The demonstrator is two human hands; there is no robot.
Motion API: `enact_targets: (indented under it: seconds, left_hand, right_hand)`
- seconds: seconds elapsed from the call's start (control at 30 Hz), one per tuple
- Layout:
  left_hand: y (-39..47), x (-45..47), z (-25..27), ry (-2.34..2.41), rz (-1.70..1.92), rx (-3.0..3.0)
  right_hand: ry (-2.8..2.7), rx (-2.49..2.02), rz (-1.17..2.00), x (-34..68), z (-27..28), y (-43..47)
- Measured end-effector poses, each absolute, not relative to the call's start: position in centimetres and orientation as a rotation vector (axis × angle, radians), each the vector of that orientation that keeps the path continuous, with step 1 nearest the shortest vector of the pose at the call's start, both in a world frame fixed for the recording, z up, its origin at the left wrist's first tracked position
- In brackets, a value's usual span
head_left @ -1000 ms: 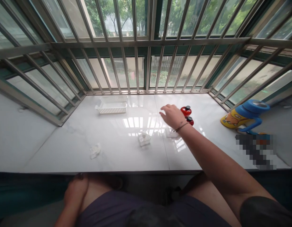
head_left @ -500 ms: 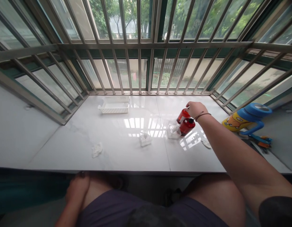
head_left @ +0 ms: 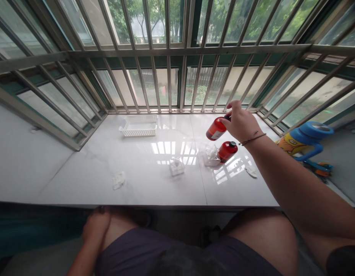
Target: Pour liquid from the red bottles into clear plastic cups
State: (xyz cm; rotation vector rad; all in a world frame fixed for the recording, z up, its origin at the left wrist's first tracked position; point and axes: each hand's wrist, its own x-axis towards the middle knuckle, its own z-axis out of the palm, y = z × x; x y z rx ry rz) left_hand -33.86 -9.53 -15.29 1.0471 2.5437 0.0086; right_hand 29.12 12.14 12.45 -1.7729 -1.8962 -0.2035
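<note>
Right fingers (head_left: 235, 107) pinch cap (head_left: 228, 115) of glossy, rounded red bottle (head_left: 215, 128); left fingers (head_left: 104, 214): closure unclear.

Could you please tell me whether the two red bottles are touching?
Apart. The head view shows white countertop between the red bottle in the right hand and the nearer red bottle.

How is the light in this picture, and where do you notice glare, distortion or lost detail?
Head view: daylight mirrors brightly on the glossy white counter, striped by bars; head view: the window bars splay outward towards the sides, as with a wide lens; head view: the space beneath the counter is dark, and the label on the red bottle in the right hand is unreadable.
</note>
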Motion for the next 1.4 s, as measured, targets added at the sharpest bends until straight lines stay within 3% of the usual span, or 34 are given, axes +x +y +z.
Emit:
enact_targets:
  seconds: [0.23,0.53,0.83,1.4]
  left_hand:
    - [-9.5,-33.8,-15.2,2.562,-0.011,1.065]
    - [-9.6,-34.0,-15.5,2.558,-0.028,1.072]
    - [-9.5,-34.2,-15.7,2.570,-0.017,1.050]
    - [-9.6,-34.0,-15.3,2.551,0.015,1.087]
  right_hand:
    - [-1.968,-1.651,0.006,27.3,14.4,5.4]
    - [-2.137,-1.672,0.085,28.3,9.1,-0.4]
    - [-2.205,-1.756,-0.040,29.5,6.0,1.6]
    - [-2.092,-1.809,0.022,26.4,4.3,8.9]
